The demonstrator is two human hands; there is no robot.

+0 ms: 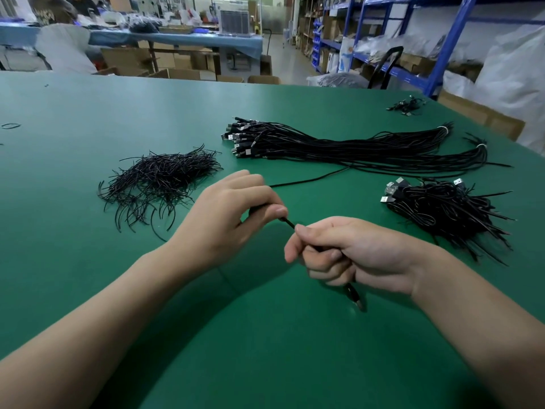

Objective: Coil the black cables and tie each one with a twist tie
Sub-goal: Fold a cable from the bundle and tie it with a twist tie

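Green table [265, 349] fills most of the view. A bundle of loose cables [354, 149] lies stretched across the far middle, plugs fanned at its left end, with two pale bands round its right ends. The heap of twist ties [159, 178] sits left of centre, near the bundle's plug end but apart from it. The pile of coiled cables [442, 211] sits at right, below the bundle, silver plugs sticking out on its left side.

Both hands are raised over the table's near middle. Left hand [230, 214]: fingers curled, thumb and forefinger pinching one cable [289, 222]. Right hand [348, 252]: fingers curled tight round the same cable, just beside the left hand, with a short taut stretch between them. From the left hand the cable runs back over the table toward the bundle. Its plug [355, 296] pokes out under the right hand, blurred.

A small cable clump [408, 106] lies at the far right edge. A thin dark loop [11, 125] lies far left.
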